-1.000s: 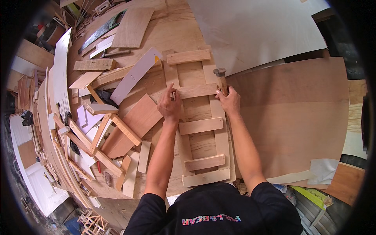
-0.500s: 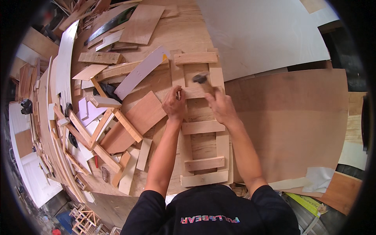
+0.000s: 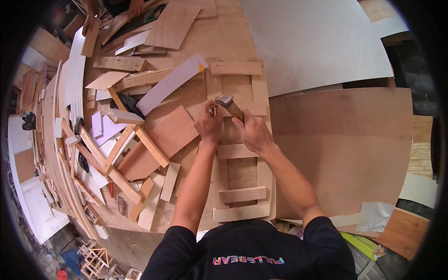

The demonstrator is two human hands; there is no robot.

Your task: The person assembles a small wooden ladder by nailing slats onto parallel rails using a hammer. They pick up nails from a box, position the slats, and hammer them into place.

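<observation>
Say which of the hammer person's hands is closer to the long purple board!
Left. The left hand is pictured below the right end of the long purple board; the right hand, holding the hammer, is farther right, over the wooden frame.

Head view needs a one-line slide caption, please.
Right hand grips a hammer over a slatted wooden frame, left hand close beside the hammer's head.

Left hand: fingers bunched at the left end of the second slat from the top.
Right hand: closed around the handle of the hammer.
Hammer head: metal, near the left hand.
Wooden frame: two rails, five cross slats, lying on the worktop.
Lilac board: slanted, left of the frame.
Brown sheet: right of the frame.
Co-worker's hands: upper left, one on a wood strip.
</observation>
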